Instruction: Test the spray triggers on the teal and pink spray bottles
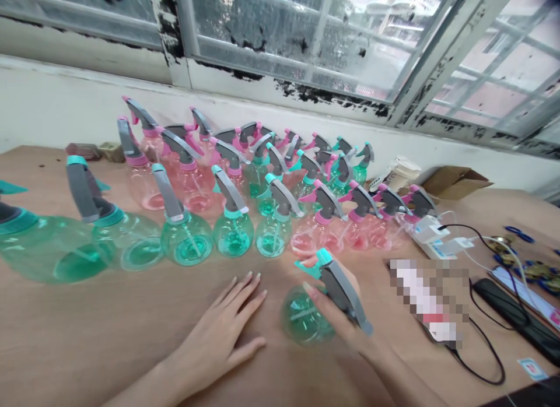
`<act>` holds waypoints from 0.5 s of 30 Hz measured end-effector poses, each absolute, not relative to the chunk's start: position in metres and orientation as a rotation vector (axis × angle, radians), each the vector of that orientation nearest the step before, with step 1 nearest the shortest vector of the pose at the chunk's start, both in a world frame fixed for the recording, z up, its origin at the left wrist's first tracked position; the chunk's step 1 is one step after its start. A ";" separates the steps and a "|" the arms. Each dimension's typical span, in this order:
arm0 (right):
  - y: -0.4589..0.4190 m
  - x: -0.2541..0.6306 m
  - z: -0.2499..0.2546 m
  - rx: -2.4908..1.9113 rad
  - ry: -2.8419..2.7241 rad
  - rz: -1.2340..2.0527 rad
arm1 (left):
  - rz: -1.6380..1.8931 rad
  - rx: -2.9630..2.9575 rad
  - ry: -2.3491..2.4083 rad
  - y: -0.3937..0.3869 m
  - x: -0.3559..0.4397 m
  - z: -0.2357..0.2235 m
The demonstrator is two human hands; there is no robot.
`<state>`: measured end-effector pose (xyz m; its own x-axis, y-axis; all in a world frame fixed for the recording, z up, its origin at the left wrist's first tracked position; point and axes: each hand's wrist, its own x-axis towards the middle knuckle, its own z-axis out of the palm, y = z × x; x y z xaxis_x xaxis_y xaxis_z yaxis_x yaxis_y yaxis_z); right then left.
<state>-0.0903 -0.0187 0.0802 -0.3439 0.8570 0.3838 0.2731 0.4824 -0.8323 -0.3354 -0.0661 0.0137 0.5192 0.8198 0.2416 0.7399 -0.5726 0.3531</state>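
Front bottle point(304, 320): body made of clear plastic, v. glossy & smooth; its trigger head point(342, 287) moulded in opaque plastic, semi-matt. Same mat'ls shared by bottles behind point(233, 237). Table point(109, 325) topped w/ smooth wood-look surf., mostly matt. Window frame point(455, 51) coated w/ paint, flaked & rough; panes point(262, 16) glazed w/ smudged glass. Box point(457, 182) folded from matt cardboard; plugs point(427, 227) cased in smooth plastic.

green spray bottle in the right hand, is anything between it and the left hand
Nothing visible stands between them: only tabletop shows between the left hand and the green spray bottle that the right hand holds. The other spray bottles stand farther back.
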 end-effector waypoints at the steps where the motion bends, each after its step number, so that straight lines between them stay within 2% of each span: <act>1: -0.020 -0.090 0.080 -0.956 -1.865 0.833 | 0.558 2.552 1.334 -0.066 -0.335 0.014; 15: -0.031 -0.114 0.090 -0.976 -1.756 0.835 | 0.541 2.595 1.328 -0.064 -0.336 0.010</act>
